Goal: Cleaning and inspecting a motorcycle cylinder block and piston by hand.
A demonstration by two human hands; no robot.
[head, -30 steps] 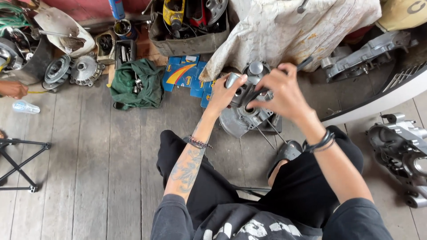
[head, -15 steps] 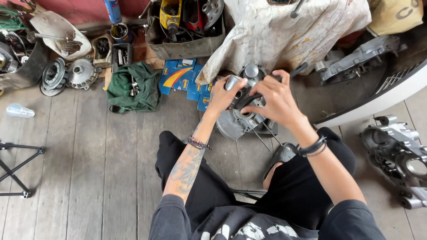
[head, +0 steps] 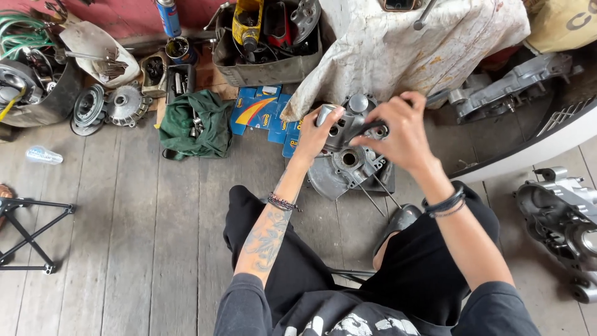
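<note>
A grey metal engine casing [head: 348, 165] stands on the wooden floor in front of my knees, with long studs sticking out toward me. My left hand [head: 318, 134] grips its upper left side near a round cylindrical boss. My right hand [head: 398, 134] is closed around a dark tool handle [head: 372, 127] that sits on top of the casing, with a metal shaft [head: 438, 96] running out past the fingers to the right. Both wrists wear bracelets.
A green cloth bag [head: 196, 124] and blue cardboard boxes [head: 264, 112] lie left of the casing. Behind it are a parts crate [head: 267, 37] and a stained sheet [head: 398, 43]. Another casing [head: 563, 214] lies at right, hubs [head: 109, 106] and a folding stand [head: 28, 233] at left.
The view has shifted slightly. My right hand has drawn in over the casing top and closed on the tool. A person's hand at the far left edge is gone from view.
</note>
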